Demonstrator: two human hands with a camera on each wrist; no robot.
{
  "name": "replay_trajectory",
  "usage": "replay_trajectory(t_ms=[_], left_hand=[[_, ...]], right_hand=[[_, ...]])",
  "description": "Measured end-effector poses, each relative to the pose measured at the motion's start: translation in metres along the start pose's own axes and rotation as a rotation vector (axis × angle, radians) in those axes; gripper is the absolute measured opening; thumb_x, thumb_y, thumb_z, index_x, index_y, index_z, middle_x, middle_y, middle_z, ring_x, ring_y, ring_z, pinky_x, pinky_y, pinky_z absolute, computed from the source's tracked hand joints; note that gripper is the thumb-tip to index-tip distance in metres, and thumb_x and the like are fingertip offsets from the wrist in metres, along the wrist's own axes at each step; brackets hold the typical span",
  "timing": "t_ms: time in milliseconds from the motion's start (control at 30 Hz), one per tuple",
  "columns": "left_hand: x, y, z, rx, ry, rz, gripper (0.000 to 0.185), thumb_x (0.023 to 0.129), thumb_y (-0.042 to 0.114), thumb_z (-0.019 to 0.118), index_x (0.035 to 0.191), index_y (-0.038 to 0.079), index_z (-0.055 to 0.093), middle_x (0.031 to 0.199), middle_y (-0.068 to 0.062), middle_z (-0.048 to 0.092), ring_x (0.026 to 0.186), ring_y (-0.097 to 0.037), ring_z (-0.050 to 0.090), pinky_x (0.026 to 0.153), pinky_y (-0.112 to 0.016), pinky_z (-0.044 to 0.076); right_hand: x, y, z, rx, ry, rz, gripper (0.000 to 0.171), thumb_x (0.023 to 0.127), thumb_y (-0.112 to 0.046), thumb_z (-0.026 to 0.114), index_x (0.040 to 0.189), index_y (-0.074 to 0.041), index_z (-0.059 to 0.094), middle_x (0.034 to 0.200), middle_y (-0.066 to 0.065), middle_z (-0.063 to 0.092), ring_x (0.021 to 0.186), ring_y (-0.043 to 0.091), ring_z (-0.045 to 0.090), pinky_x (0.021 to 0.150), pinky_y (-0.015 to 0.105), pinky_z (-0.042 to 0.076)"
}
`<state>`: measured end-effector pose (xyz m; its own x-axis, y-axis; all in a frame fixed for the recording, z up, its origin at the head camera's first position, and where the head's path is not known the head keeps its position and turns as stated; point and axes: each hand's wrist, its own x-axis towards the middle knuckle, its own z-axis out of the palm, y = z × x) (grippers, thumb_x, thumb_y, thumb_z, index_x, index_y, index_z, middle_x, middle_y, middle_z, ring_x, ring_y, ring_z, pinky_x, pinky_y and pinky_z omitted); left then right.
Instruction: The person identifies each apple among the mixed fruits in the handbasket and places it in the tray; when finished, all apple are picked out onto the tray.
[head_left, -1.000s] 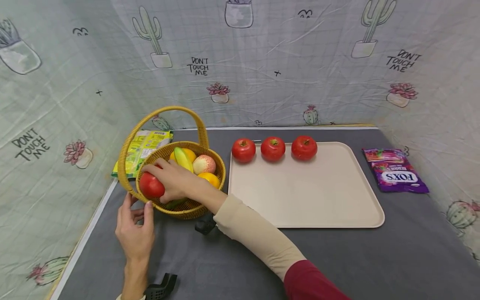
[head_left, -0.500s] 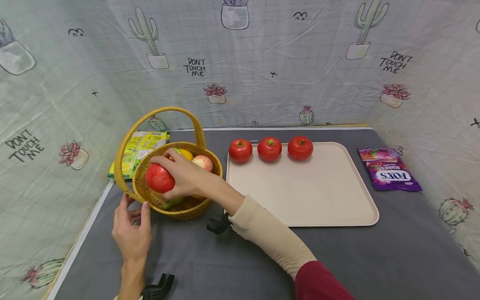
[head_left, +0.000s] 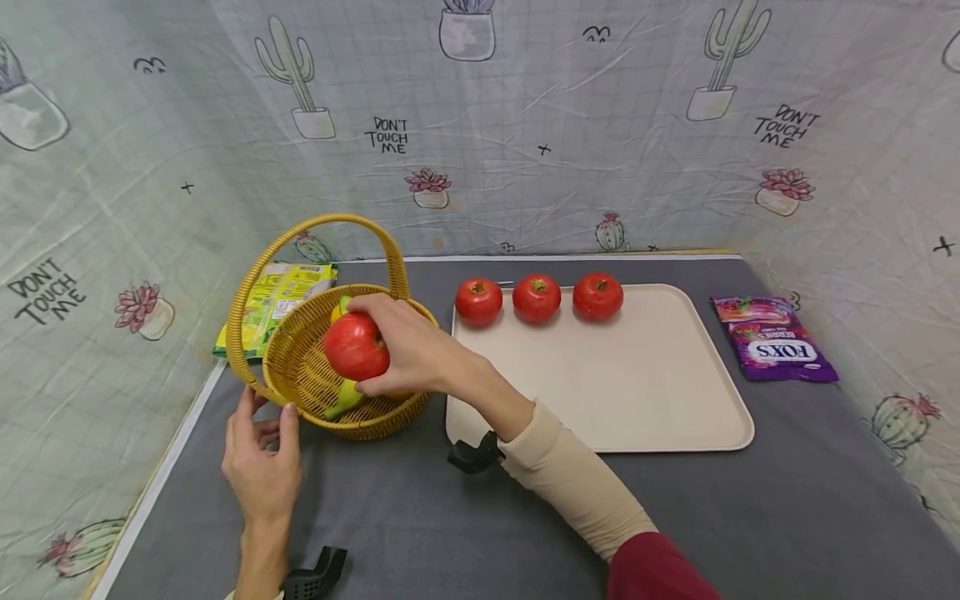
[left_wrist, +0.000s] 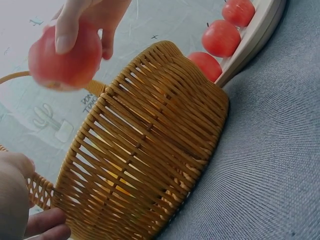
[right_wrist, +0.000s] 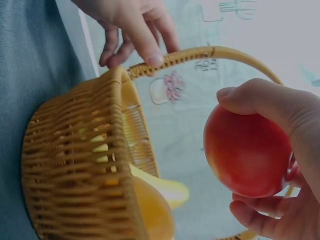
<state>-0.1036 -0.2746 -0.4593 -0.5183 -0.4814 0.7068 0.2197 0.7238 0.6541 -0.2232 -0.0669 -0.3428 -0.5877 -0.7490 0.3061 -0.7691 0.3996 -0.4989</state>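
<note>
Lower left of the head view: left hand (head_left: pixel 261 467), fingers fairly straight, tips resting against the near rim of the woven yellow wicker basket with a hoop handle (head_left: pixel 303 392). It steadies the basket and grips nothing; the left wrist view shows the same contact at the base of the handle.

Just above, centre left: right hand (head_left: pixel 408 354), cream sleeve over a dark red cuff, fingers and thumb curled round a round red tomato-like fruit (head_left: pixel 356 346). The fruit is lifted clear of the basket, hanging over its right half, touching nothing but the hand. The right wrist view confirms a firm wrap of thumb and fingers.

Left in the basket: a yellow-green piece (head_left: pixel 341 400) on the floor, and orange fruit visible from the right wrist; the rest is hidden behind the hand.

Right of the basket: flat cream plastic tray (head_left: pixel 615 392) on the grey cloth table (head_left: pixel 750 517). Along its far edge sit three red fruits in a row (head_left: pixel 537 297), near one another.

Judgement: three red fruits laid out, a fourth in hand and not yet set down; the sorting looks well underway, other fruit remaining.

Far left: yellow-green snack packet (head_left: pixel 273 304) behind the basket. Far right: purple sweets bag (head_left: pixel 772 350).
</note>
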Motion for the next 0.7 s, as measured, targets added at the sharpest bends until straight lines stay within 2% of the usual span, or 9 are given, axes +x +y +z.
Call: replay_trajectory(t_ms=[167,200,400,467,700], left_hand=[[0.000,0.000,0.000,0.001,0.001,0.002,0.059,0.081,0.006,0.070,0.136,0.020,0.051,0.112,-0.016,0.063,0.073,0.016,0.051,0.068,0.002,0.043],[0.000,0.005,0.000,0.001,0.003,0.003,0.059,0.082,0.005,0.069,0.136,0.019,0.051,0.112,-0.017,0.062,0.073,0.017,0.050,0.068,0.002,0.043],[0.001,0.009,-0.001,0.012,0.002,-0.001,0.057,0.083,0.005,0.068,0.136,0.018,0.051,0.111,-0.019,0.062,0.073,0.017,0.050,0.068,0.002,0.042],[0.000,0.005,-0.001,0.020,-0.007,-0.004,0.058,0.083,0.009,0.068,0.137,0.020,0.050,0.112,-0.017,0.062,0.073,0.016,0.050,0.068,0.002,0.043],[0.000,0.006,-0.001,0.037,-0.013,-0.002,0.056,0.085,0.013,0.067,0.137,0.021,0.049,0.113,-0.018,0.062,0.073,0.017,0.049,0.068,0.002,0.043]], right_hand=[[-0.016,0.005,-0.013,0.031,0.045,0.039,0.082,0.067,-0.046,0.076,0.134,-0.022,0.034,0.129,-0.007,0.045,0.113,0.008,0.042,0.089,0.026,0.049],[-0.019,0.006,-0.015,0.030,0.053,0.045,0.082,0.067,-0.047,0.076,0.133,-0.023,0.034,0.129,-0.007,0.046,0.112,0.008,0.042,0.087,0.025,0.050],[-0.036,0.020,-0.023,-0.058,0.127,0.032,0.081,0.065,-0.056,0.076,0.132,-0.027,0.041,0.127,-0.010,0.050,0.110,0.006,0.044,0.086,0.025,0.049],[-0.041,0.025,-0.026,-0.087,0.143,0.031,0.082,0.064,-0.061,0.073,0.132,-0.027,0.043,0.128,-0.010,0.052,0.110,0.007,0.045,0.086,0.025,0.049],[-0.066,0.040,-0.035,-0.084,0.135,0.066,0.079,0.066,-0.069,0.067,0.131,-0.030,0.045,0.125,-0.009,0.054,0.109,0.009,0.046,0.085,0.030,0.050]])
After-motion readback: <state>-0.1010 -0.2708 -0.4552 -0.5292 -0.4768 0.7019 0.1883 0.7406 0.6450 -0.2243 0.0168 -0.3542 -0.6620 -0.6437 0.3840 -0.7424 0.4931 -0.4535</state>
